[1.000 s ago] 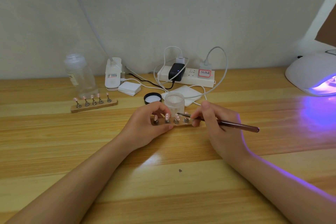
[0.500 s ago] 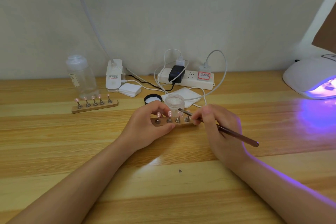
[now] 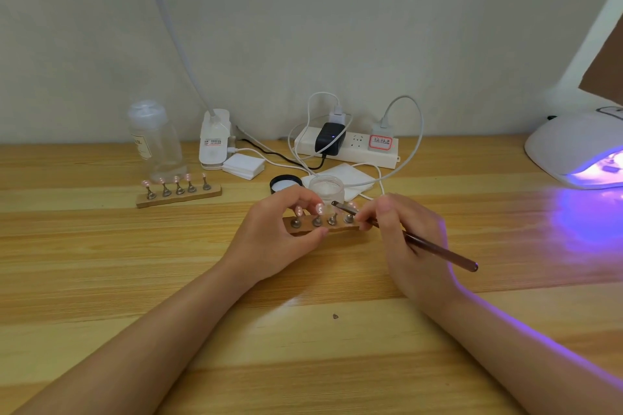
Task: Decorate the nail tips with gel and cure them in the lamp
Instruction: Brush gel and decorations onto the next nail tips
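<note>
The brush (image 3: 404, 235) is tilting more steeply than a second ago, its back end dropping toward the desk (image 3: 101, 263) while its tip is lifting over the third nail tip from the left; that suggests the person is working gel onto the tips one at a time, with curing not yet reached. The right hand (image 3: 409, 246) is pinching the brush near its front, fingers curled round it. The left hand (image 3: 273, 239) is gripping the left end of the wooden holder (image 3: 337, 228) between thumb and curled fingers, steadying it on the desk just in front of the open gel jar (image 3: 326, 187). The nail tips (image 3: 319, 209) are standing on small metal pegs, pale pink and glossy. A second holder (image 3: 178, 196) is sitting well apart to the left, and the lamp (image 3: 580, 152) is glowing violet at the far right
</note>
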A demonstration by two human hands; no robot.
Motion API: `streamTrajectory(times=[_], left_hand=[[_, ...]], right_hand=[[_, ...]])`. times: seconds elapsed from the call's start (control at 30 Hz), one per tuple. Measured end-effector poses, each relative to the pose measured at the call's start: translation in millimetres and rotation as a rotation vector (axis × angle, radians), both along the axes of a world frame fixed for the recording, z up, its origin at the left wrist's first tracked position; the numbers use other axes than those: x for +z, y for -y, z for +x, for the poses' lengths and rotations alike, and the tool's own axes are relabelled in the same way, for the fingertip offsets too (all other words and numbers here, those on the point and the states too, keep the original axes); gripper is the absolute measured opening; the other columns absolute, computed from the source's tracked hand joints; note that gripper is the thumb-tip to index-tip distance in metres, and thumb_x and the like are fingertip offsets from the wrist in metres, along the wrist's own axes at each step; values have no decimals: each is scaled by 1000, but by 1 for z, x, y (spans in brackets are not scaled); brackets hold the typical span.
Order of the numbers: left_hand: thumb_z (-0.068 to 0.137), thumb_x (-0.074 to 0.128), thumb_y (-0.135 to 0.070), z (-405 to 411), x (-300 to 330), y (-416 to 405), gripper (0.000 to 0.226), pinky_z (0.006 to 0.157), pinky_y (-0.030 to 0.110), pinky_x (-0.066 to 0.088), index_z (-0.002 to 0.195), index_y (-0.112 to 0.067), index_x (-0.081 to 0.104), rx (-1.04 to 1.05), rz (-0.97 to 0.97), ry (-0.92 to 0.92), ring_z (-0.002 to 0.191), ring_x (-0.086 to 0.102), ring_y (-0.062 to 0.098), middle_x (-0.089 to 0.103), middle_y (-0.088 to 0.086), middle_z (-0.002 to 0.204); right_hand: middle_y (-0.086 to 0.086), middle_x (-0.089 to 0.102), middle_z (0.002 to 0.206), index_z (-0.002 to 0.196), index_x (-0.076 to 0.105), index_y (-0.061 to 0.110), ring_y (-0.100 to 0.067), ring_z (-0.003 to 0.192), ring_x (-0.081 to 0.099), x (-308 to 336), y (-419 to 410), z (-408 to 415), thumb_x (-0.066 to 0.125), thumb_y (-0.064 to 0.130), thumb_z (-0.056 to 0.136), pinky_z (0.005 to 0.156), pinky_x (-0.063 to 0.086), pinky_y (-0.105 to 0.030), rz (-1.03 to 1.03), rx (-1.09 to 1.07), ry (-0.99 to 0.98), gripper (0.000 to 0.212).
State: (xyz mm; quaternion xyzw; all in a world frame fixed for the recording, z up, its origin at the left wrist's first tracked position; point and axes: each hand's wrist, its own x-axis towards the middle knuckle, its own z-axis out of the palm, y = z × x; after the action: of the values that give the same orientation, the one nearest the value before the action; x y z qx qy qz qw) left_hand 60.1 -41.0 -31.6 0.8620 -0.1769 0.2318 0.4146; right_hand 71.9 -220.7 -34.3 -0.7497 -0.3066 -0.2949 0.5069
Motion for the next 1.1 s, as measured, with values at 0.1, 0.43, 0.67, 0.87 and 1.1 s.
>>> streamTrajectory(times=[0.1, 0.43, 0.67, 0.87, 1.1], left_hand=[[70, 76, -10, 0, 0, 0, 37, 70, 6, 39, 86, -35, 55, 3, 7, 19, 81, 52, -2, 58, -18, 80], [70, 76, -11, -2, 1, 0, 37, 72, 4, 39, 95, -32, 57, 14, -26, 16, 84, 55, 3, 60, -16, 83], [70, 76, -10, -2, 1, 2, 41, 73, 1, 38, 103, -25, 57, 21, -57, 17, 85, 55, -8, 61, -10, 87], [70, 76, -11, -3, 2, 2, 40, 73, 1, 38, 102, -26, 58, 36, -63, 10, 84, 55, -8, 61, -12, 85], [70, 76, -12, -3, 1, 3, 39, 69, 3, 39, 102, -25, 59, 42, -74, -9, 80, 54, -6, 61, -12, 84]], right_hand=[[-2, 58, 59, 66, 64, 4, -15, 60, 57, -1, 3, 0, 33, 26, 93, 58, 46, -38, 40, 18, 24, 46], [-4, 57, 57, 66, 64, 3, -9, 57, 54, -2, 4, 3, 33, 17, 93, 54, 43, -29, 110, 42, 97, 44], [3, 61, 63, 70, 66, 7, -11, 63, 59, -1, 1, 5, 32, 27, 93, 58, 47, -38, 29, 13, 36, 45], [3, 56, 54, 62, 64, 6, -7, 55, 55, -1, 5, 3, 34, 24, 93, 55, 44, -30, 87, -3, 71, 47], [-1, 56, 55, 65, 64, 10, -9, 55, 55, 4, 6, 3, 32, 20, 93, 53, 43, -29, 118, 15, 101, 43]])
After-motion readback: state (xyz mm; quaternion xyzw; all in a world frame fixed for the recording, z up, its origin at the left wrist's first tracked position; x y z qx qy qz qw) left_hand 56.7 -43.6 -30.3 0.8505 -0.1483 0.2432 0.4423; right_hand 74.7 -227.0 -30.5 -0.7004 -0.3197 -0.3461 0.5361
